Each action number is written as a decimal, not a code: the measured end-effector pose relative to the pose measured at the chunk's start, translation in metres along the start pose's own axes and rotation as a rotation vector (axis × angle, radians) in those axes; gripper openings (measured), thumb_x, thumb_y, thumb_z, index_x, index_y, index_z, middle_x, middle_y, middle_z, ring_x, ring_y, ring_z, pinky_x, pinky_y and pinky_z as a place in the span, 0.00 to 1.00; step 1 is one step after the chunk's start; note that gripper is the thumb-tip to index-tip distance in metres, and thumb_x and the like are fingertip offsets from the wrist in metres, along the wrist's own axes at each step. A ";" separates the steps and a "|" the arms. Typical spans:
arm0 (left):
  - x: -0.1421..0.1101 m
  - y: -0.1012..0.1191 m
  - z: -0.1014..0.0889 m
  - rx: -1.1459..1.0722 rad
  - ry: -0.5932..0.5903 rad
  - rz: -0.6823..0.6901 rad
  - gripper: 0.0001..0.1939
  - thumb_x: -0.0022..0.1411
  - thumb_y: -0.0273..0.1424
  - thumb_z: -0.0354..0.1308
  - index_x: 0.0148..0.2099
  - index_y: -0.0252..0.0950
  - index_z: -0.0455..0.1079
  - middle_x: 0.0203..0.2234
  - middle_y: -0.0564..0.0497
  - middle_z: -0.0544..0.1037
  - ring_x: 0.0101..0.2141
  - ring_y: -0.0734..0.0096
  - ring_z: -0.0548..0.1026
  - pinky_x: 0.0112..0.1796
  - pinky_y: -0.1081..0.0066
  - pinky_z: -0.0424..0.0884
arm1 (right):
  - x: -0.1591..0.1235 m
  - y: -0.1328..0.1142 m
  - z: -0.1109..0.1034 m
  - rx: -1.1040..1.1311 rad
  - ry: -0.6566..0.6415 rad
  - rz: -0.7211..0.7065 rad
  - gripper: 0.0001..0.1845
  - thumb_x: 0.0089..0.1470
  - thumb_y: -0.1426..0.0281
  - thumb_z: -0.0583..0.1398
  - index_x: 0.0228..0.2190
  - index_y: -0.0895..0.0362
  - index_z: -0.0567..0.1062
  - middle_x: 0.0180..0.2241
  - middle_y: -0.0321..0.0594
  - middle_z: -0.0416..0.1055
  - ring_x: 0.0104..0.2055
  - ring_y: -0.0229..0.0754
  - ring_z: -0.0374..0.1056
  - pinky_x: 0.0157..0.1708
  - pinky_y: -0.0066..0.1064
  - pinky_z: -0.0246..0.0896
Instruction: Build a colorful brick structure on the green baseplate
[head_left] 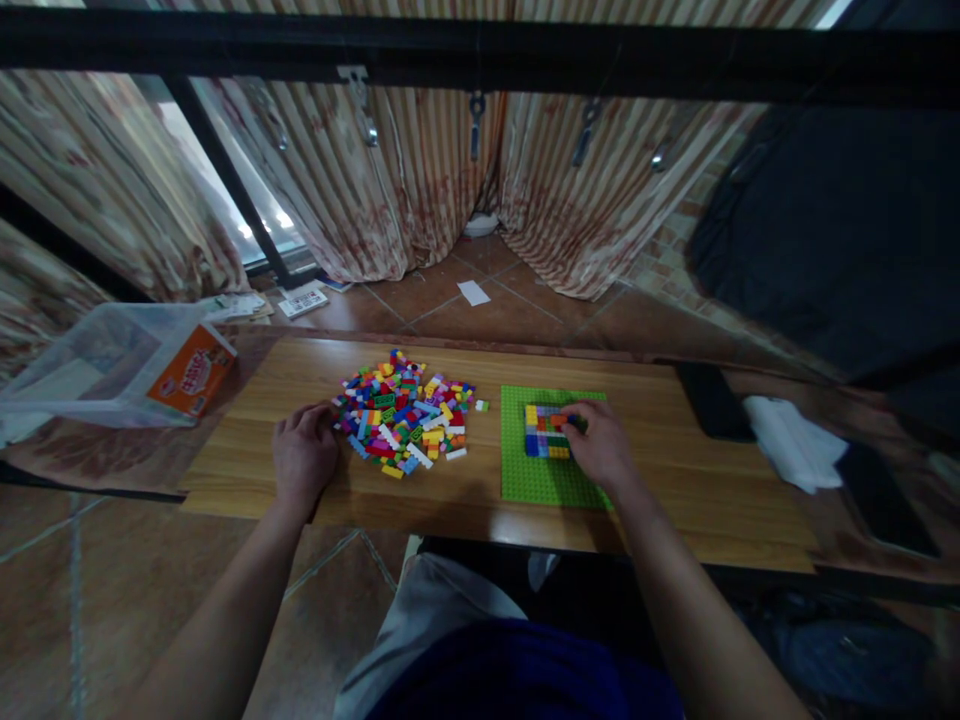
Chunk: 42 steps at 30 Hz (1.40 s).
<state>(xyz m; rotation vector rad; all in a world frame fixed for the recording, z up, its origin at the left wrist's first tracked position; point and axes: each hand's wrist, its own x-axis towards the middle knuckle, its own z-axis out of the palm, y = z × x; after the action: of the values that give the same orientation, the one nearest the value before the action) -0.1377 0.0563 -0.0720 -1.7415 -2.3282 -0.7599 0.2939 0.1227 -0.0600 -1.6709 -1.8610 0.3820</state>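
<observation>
Left hand [306, 455]: left of centre in the frame, at the left edge of the brick pile [405, 420]; the fingers are curled, and I cannot tell whether they hold anything.
Right hand [600, 445]: right of centre, over the green board [555, 487]; thumb and forefinger are drawn near each other at the right part of the brick block [540, 430], but I cannot tell whether they are clamped on a brick.
Brick block: on the green board, right of centre, with yellow, blue, red and orange showing; its right end is partly hidden by the fingers.
Brick pile: mixed colours, loosely heaped on the desk [697, 500], centre of the frame, left of the green board.
Plastic box [127, 345]: left edge of the frame, clear, with an orange label [193, 370].
Black phone [712, 402]: right side of the frame, flat, beside a white cloth or paper [795, 443].
</observation>
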 end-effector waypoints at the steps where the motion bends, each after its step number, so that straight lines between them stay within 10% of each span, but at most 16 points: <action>1: 0.000 0.000 0.000 -0.003 -0.001 -0.004 0.16 0.59 0.26 0.48 0.45 0.35 0.74 0.46 0.41 0.78 0.47 0.55 0.73 0.52 0.57 0.65 | 0.001 0.001 0.000 0.005 0.004 0.013 0.12 0.49 0.68 0.58 0.35 0.54 0.78 0.43 0.45 0.69 0.48 0.48 0.64 0.53 0.47 0.59; 19: 0.000 -0.001 0.001 0.000 0.011 0.002 0.16 0.60 0.27 0.48 0.45 0.35 0.74 0.45 0.42 0.78 0.47 0.55 0.73 0.52 0.58 0.65 | 0.002 0.002 -0.004 0.121 -0.035 0.018 0.09 0.47 0.68 0.58 0.32 0.53 0.78 0.40 0.43 0.72 0.45 0.46 0.67 0.52 0.44 0.61; 42: 0.000 -0.001 0.001 -0.009 0.016 0.004 0.16 0.60 0.27 0.48 0.45 0.35 0.74 0.45 0.43 0.78 0.47 0.55 0.73 0.52 0.58 0.65 | 0.018 0.002 0.000 0.322 -0.039 0.414 0.17 0.35 0.66 0.65 0.32 0.54 0.79 0.29 0.38 0.76 0.32 0.43 0.70 0.34 0.34 0.65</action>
<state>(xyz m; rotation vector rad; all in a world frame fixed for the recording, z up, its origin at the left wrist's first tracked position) -0.1383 0.0563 -0.0735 -1.7368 -2.3146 -0.7819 0.2947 0.1407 -0.0564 -1.8176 -1.3780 0.8412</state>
